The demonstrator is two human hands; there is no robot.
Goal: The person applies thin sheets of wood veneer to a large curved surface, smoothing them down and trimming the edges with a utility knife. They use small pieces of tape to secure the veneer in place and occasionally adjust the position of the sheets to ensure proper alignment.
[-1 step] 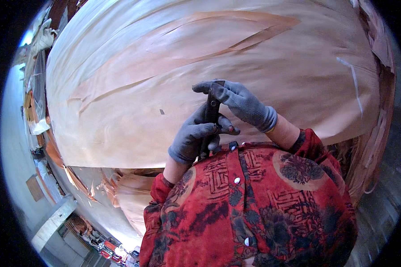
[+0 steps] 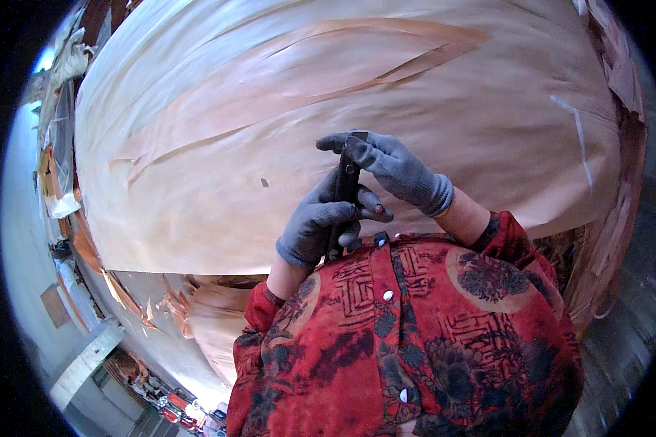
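Observation:
A long, narrow black tool (image 2: 347, 177) with a round fitting near its upper part stands angled between my two grey-gloved hands, over a large pale, thin sheet (image 2: 219, 204), likely wood veneer. My left hand (image 2: 321, 218) is closed round the lower part of the tool, fingers curled. My right hand (image 2: 386, 167) grips its top end, thumb and fingers bent over it. A split, darker peach piece (image 2: 444, 33) lies across the far half of the sheet, and a small dark scrap (image 2: 264, 182) rests left of the tool.
Ragged stacked sheets (image 2: 618, 65) show along the right edge, and torn strips (image 2: 109, 284) hang at the left and near edge. A pale wall (image 2: 25, 240) stands at the left, a grey floor (image 2: 634, 342) shows at the right, and jumbled red items (image 2: 182, 408) sit at lower left.

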